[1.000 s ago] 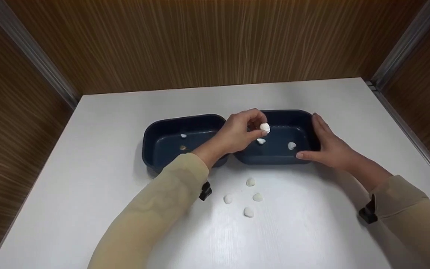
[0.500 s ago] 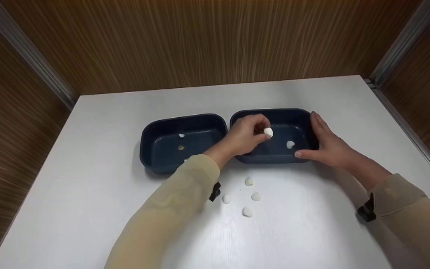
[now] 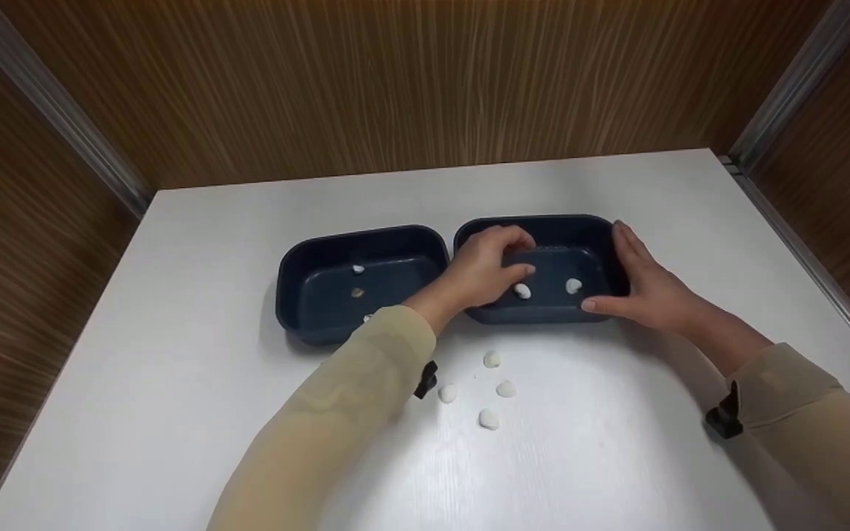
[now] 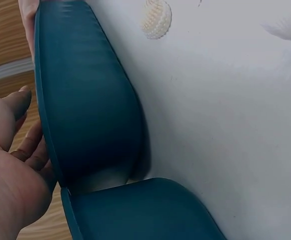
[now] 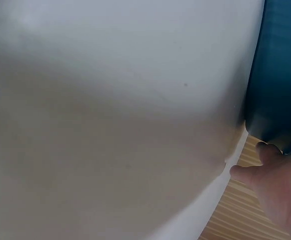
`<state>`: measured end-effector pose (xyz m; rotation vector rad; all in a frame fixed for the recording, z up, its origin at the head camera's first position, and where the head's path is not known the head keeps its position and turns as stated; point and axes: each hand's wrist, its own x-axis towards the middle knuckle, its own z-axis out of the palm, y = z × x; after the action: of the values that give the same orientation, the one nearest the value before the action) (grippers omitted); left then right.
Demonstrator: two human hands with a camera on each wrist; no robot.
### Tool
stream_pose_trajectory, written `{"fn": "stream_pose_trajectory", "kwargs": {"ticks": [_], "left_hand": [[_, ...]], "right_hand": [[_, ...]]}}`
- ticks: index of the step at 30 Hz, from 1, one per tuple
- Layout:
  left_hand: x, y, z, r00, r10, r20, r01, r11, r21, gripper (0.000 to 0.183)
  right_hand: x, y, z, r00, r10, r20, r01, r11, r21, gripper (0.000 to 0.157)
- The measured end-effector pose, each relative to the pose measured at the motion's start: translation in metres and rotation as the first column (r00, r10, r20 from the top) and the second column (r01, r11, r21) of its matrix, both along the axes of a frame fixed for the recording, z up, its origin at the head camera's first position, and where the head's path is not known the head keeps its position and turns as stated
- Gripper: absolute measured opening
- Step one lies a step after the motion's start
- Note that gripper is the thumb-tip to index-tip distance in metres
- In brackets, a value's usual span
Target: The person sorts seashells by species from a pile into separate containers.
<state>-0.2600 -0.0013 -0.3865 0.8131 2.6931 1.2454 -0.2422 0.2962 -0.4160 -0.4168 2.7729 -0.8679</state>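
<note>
My left hand (image 3: 490, 267) is over the left part of the right dark-blue box (image 3: 536, 315), thumb and fingers apart with nothing between them. Just below its thumb, a white seashell (image 3: 522, 291) lies in that box. A second white shell (image 3: 573, 285) lies farther right inside. My right hand (image 3: 650, 291) rests against the box's right front corner, fingers straight along the right side and thumb at the front rim. In the left wrist view, the left hand (image 4: 15, 170) shows beyond the box wall (image 4: 85, 90); the right wrist view catches the right hand (image 5: 275, 185) by the box's end.
To the left stands a second dark-blue box (image 3: 314, 335) holding a small white shell (image 3: 358, 269), a brownish one (image 3: 357, 293) and another partly behind the left sleeve. Several pale shells (image 3: 489, 419) lie on the white table in front. Wood-grain panels (image 3: 425, 88) enclose the table.
My left hand has moved slightly right and down, and has let go of the white shell it pinched, which now lies in the right box. The right hand stays at the box.
</note>
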Motion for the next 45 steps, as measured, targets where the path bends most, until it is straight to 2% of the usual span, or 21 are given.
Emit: {"fn": "stream_pose_trajectory", "kwargs": {"ticks": [6, 10, 17, 23, 26, 29, 34, 39, 45], "left_hand": [[0.007, -0.005, 0.01, 0.999, -0.035, -0.008, 0.035, 0.999, 0.015, 0.034], [0.017, -0.012, 0.02, 0.998, -0.054, -0.014, 0.054, 0.998, 0.031, 0.034], [0.043, -0.03, 0.034, 0.993, -0.118, -0.014, 0.119, 0.99, 0.076, 0.035], [0.069, -0.046, 0.039, 0.985, -0.17, -0.011, 0.17, 0.977, 0.128, 0.033], [0.083, -0.056, 0.034, 0.981, -0.196, -0.013, 0.196, 0.97, 0.143, 0.032], [0.096, -0.069, 0.023, 0.978, -0.209, -0.007, 0.208, 0.968, 0.137, 0.03], [0.114, -0.09, 0.004, 0.98, -0.196, 0.038, 0.19, 0.975, 0.115, 0.032], [0.122, -0.102, -0.013, 0.979, -0.183, 0.088, 0.174, 0.979, 0.102, 0.033], [0.125, -0.109, -0.03, 0.972, -0.188, 0.14, 0.178, 0.98, 0.085, 0.032]], "right_hand": [[-0.001, 0.002, -0.001, 1.0, -0.001, -0.008, 0.001, 1.0, 0.006, 0.129], [-0.001, 0.002, -0.001, 1.0, -0.004, -0.002, 0.004, 1.0, 0.01, 0.129], [0.0, 0.005, 0.002, 1.0, 0.0, -0.005, 0.0, 0.999, 0.036, 0.129], [0.0, 0.008, 0.003, 1.0, -0.005, -0.004, 0.005, 1.0, 0.031, 0.129], [0.001, 0.01, 0.002, 1.0, -0.007, -0.004, 0.007, 1.0, 0.027, 0.129], [0.002, 0.01, 0.002, 1.0, -0.005, -0.005, 0.005, 1.0, 0.025, 0.129], [0.005, 0.011, 0.004, 1.0, -0.009, -0.006, 0.009, 1.0, 0.019, 0.129], [0.007, 0.011, 0.006, 1.0, -0.015, -0.001, 0.015, 1.0, 0.012, 0.128], [0.007, 0.009, 0.006, 1.0, -0.011, -0.009, 0.011, 1.0, 0.024, 0.129]]}}
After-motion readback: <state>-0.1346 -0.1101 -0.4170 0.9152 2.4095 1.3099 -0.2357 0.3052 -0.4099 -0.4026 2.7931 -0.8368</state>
